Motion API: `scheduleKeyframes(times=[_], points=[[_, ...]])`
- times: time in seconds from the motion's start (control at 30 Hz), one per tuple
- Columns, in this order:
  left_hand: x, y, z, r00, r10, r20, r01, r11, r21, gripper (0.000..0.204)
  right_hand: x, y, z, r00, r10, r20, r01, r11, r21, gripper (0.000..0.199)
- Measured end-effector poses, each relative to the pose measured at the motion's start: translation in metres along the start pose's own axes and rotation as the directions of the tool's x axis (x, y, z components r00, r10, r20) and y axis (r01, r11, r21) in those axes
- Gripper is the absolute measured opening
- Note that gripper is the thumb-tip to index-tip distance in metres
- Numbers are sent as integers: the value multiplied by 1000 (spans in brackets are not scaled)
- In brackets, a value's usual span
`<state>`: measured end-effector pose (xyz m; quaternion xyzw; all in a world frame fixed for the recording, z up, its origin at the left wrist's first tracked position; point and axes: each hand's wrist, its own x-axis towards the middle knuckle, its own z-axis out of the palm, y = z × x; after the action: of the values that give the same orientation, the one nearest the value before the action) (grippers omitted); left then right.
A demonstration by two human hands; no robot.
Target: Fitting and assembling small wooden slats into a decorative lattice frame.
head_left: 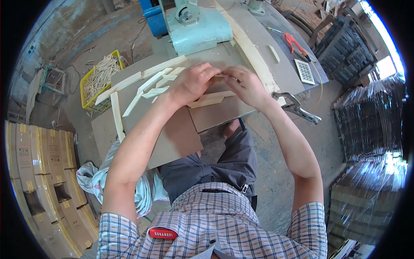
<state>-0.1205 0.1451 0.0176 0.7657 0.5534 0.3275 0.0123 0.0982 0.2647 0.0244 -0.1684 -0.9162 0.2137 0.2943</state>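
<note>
My left hand and my right hand meet over the work table, fingertips pinched close together. Between them runs a short, thin wooden strip, partly hidden by the fingers. Just below the hands a pale wooden piece with angled ends lies on the brown board. Left of my left hand several short mitred wooden pieces lie in a loose group. A longer light strip borders them.
A teal machine stands at the table's far side. Locking pliers clamp a long wooden rail on the right. Beyond lie a red air gun and patterned panel. A yellow crate of wood pieces stands left.
</note>
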Motion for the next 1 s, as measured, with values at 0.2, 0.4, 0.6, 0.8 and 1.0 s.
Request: scheduleKeyframes(times=[0.2, 0.4, 0.6, 0.8, 1.0], points=[[2, 26, 13, 988, 57, -146, -38, 991, 130, 35, -20, -9, -18, 885, 461, 57, -464, 885, 34, 23], [-26, 45, 19, 986, -119, 117, 111, 991, 71, 37, -43, 16, -17, 989, -123, -87, 40, 771, -636, 7], [-29, 45, 29, 997, -81, -3, 81, 993, 83, 34, -41, 29, -11, 997, -38, -61, -15, 722, -692, 9], [-28, 50, 29, 995, -94, -29, 96, 991, 91, 32, 18, 57, 5, 975, 108, -193, -210, 727, -653, 14], [-24, 52, 27, 994, -110, -5, 110, 990, 86, 34, 67, 76, 15, 943, 238, -231, -327, 779, -534, 18]])
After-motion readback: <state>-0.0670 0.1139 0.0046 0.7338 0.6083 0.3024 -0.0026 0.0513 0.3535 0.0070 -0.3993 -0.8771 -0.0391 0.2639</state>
